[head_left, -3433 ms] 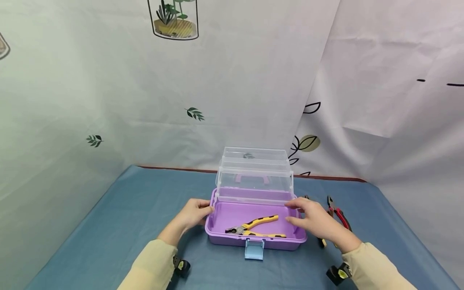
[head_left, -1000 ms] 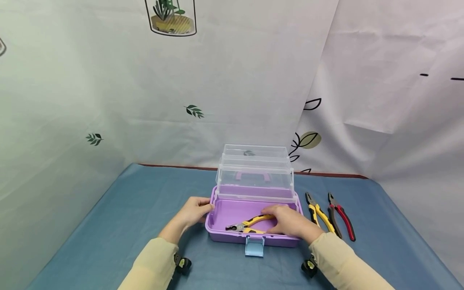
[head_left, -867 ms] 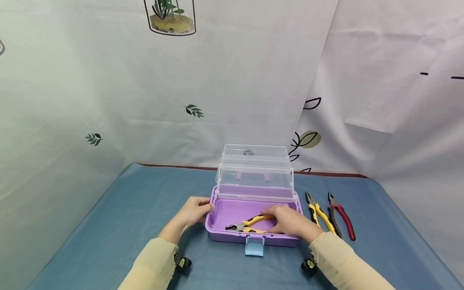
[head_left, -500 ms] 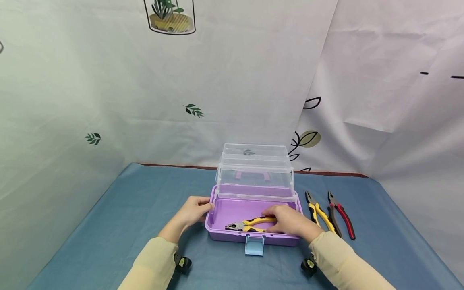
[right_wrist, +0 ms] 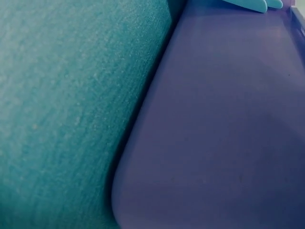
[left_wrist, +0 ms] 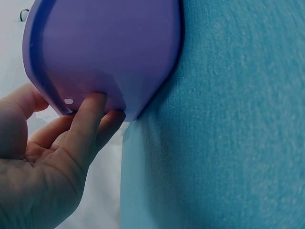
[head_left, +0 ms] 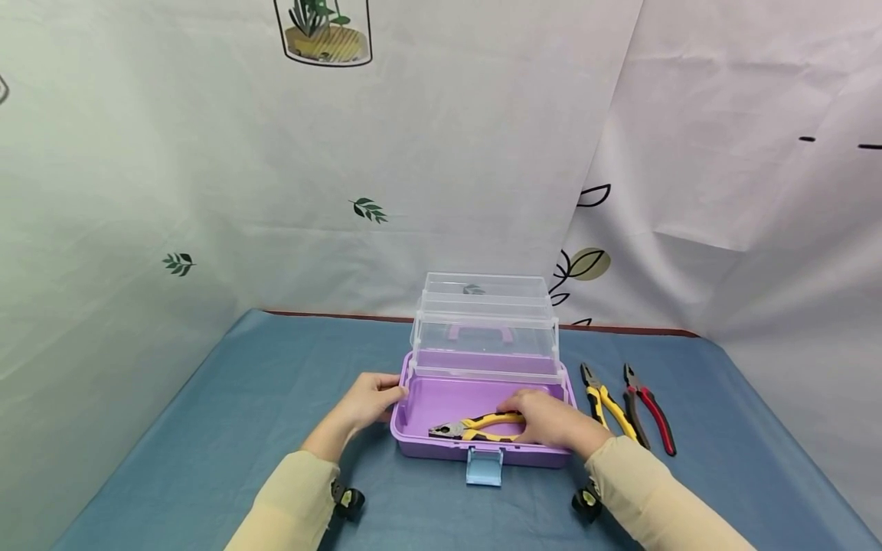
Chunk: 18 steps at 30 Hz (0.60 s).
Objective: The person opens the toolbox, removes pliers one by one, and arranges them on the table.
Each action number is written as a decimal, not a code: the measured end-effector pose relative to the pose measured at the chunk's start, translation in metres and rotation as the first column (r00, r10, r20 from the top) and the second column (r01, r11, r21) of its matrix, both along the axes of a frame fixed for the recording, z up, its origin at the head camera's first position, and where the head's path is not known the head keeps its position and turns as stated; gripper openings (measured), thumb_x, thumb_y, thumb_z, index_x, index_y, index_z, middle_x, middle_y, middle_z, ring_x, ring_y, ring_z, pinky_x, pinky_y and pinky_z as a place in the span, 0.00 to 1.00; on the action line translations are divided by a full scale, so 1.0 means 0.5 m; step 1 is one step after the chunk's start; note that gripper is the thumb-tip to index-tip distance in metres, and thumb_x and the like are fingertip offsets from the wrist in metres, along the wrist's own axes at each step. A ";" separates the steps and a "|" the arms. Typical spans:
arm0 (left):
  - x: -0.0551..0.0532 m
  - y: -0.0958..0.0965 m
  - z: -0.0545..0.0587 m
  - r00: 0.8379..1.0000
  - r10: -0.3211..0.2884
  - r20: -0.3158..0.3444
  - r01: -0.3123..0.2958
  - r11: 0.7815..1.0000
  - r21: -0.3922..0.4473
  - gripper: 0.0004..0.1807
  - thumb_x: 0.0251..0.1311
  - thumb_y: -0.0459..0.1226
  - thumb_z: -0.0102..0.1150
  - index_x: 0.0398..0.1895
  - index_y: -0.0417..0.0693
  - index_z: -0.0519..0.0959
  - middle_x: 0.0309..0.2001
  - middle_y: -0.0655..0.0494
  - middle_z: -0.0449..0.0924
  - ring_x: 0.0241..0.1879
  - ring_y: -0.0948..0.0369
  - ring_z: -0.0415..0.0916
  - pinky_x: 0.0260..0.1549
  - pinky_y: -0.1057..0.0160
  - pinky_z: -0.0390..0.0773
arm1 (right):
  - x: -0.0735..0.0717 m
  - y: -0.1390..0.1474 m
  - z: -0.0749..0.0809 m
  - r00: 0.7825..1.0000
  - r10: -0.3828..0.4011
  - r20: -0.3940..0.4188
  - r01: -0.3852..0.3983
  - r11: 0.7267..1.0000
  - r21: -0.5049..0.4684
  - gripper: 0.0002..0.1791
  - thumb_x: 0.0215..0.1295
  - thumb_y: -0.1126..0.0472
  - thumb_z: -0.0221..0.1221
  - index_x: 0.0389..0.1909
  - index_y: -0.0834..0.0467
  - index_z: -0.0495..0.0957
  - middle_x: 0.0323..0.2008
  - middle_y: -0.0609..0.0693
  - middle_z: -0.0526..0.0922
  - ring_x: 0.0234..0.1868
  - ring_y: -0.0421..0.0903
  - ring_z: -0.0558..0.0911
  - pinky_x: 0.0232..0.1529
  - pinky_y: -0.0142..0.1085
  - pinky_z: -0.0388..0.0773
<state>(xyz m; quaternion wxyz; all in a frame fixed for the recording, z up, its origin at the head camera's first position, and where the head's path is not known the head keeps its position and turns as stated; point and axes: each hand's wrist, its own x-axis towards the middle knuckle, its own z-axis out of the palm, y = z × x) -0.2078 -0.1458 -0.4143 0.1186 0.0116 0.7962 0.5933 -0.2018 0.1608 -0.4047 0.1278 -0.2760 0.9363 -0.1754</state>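
A purple toolbox stands on the table with its clear lid raised at the back. My left hand pinches its left wall, thumb over the rim and fingers outside; in the left wrist view the fingers press against the purple side. Inside the box lie yellow-and-black pliers, their metal nose pointing left. My right hand reaches in and holds their handle ends, which it partly hides. The right wrist view shows the box's front wall and not the hand.
On the cloth right of the box lie a second pair of yellow-and-black pliers, partly behind the right arm, and red-and-black pliers. A light blue latch hangs down at the box's front. A white printed curtain rises behind the table.
My right hand has moved left from the box's right side onto the handles of the pliers inside. Over the last second the pliers have shifted only slightly. My left hand has stayed put.
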 end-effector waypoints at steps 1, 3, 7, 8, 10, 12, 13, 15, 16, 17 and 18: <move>0.000 0.000 0.000 1.000 -0.001 0.000 0.001 1.000 0.003 0.21 0.62 0.31 0.53 0.57 0.28 0.73 0.50 0.34 0.78 0.42 0.56 0.80 0.37 0.55 0.85 | 0.000 0.000 0.000 1.000 0.007 -0.005 -0.007 1.000 0.009 0.24 0.53 0.55 0.68 0.52 0.54 0.80 0.43 0.44 0.79 0.39 0.39 0.74 0.46 0.39 0.79; 0.001 0.001 -0.001 1.000 -0.007 -0.002 0.007 1.000 0.012 0.21 0.62 0.31 0.53 0.57 0.28 0.72 0.50 0.34 0.78 0.42 0.56 0.80 0.37 0.55 0.85 | 0.000 0.000 0.000 0.999 0.025 -0.025 -0.025 0.999 0.024 0.23 0.53 0.54 0.68 0.51 0.54 0.80 0.41 0.43 0.78 0.38 0.39 0.73 0.45 0.37 0.79; 0.002 0.001 0.000 1.000 -0.015 -0.011 0.015 1.000 0.022 0.21 0.62 0.32 0.52 0.57 0.27 0.72 0.50 0.33 0.78 0.42 0.56 0.80 0.37 0.56 0.85 | -0.003 -0.001 0.002 0.998 0.041 -0.038 -0.040 0.999 0.035 0.20 0.54 0.53 0.67 0.49 0.54 0.81 0.39 0.41 0.77 0.38 0.38 0.73 0.43 0.36 0.78; 0.003 0.001 0.000 1.000 -0.016 -0.013 0.016 1.000 0.023 0.21 0.62 0.32 0.52 0.56 0.27 0.72 0.50 0.33 0.78 0.42 0.56 0.80 0.37 0.56 0.85 | -0.004 -0.001 0.002 0.999 0.041 -0.034 -0.040 0.999 0.032 0.20 0.54 0.53 0.68 0.48 0.54 0.81 0.39 0.41 0.77 0.38 0.38 0.73 0.43 0.36 0.78; 0.003 0.000 -0.002 1.000 -0.018 -0.018 0.018 1.000 0.019 0.21 0.62 0.32 0.52 0.56 0.27 0.73 0.50 0.33 0.78 0.41 0.56 0.80 0.37 0.56 0.85 | -0.005 -0.001 0.002 0.999 0.041 -0.018 -0.040 0.999 0.023 0.21 0.53 0.52 0.68 0.48 0.54 0.80 0.40 0.41 0.77 0.39 0.38 0.73 0.45 0.37 0.78; 0.005 0.001 -0.001 1.000 -0.012 -0.019 0.013 1.000 0.024 0.21 0.62 0.32 0.53 0.56 0.28 0.73 0.50 0.33 0.78 0.41 0.56 0.80 0.37 0.56 0.85 | -0.007 0.000 0.003 0.999 0.039 -0.005 -0.039 0.999 0.011 0.22 0.53 0.51 0.68 0.48 0.55 0.79 0.41 0.41 0.78 0.39 0.38 0.74 0.47 0.38 0.78; 0.005 0.001 -0.001 1.000 -0.013 -0.019 0.014 1.000 0.025 0.21 0.62 0.32 0.53 0.56 0.28 0.73 0.50 0.33 0.78 0.41 0.56 0.80 0.37 0.56 0.85 | -0.007 0.001 0.003 0.999 0.038 0.001 -0.038 0.999 0.004 0.23 0.52 0.51 0.68 0.49 0.55 0.79 0.41 0.42 0.79 0.40 0.38 0.74 0.48 0.39 0.78; 0.006 0.002 -0.002 1.000 -0.019 -0.025 0.020 1.000 0.019 0.21 0.62 0.32 0.52 0.56 0.27 0.73 0.50 0.33 0.78 0.42 0.56 0.80 0.37 0.56 0.85 | -0.007 0.003 0.005 0.999 0.036 0.014 -0.036 0.999 -0.014 0.24 0.52 0.50 0.68 0.49 0.55 0.78 0.42 0.42 0.79 0.40 0.38 0.74 0.47 0.38 0.78; 0.006 0.002 -0.002 1.000 -0.016 -0.023 0.017 1.000 0.021 0.21 0.62 0.32 0.52 0.56 0.27 0.73 0.50 0.33 0.78 0.42 0.56 0.80 0.37 0.56 0.85 | -0.008 0.004 0.005 0.999 0.035 0.021 -0.034 0.999 -0.023 0.25 0.52 0.49 0.68 0.49 0.55 0.78 0.42 0.42 0.79 0.39 0.38 0.74 0.47 0.38 0.78; 0.007 0.002 -0.001 1.000 -0.014 -0.023 0.014 1.000 0.022 0.21 0.62 0.32 0.52 0.56 0.27 0.73 0.50 0.33 0.78 0.42 0.56 0.80 0.37 0.56 0.85 | -0.008 0.005 0.006 0.999 0.034 0.029 -0.033 0.999 -0.032 0.25 0.52 0.48 0.68 0.49 0.55 0.77 0.41 0.42 0.80 0.39 0.38 0.75 0.46 0.37 0.78; 0.007 0.002 -0.001 1.000 -0.012 -0.023 0.013 1.000 0.020 0.21 0.62 0.32 0.53 0.56 0.27 0.73 0.50 0.33 0.78 0.42 0.56 0.80 0.37 0.56 0.85 | -0.009 0.005 0.006 0.999 0.035 0.036 -0.033 0.999 -0.039 0.25 0.52 0.48 0.68 0.49 0.54 0.77 0.41 0.42 0.80 0.38 0.38 0.75 0.45 0.36 0.78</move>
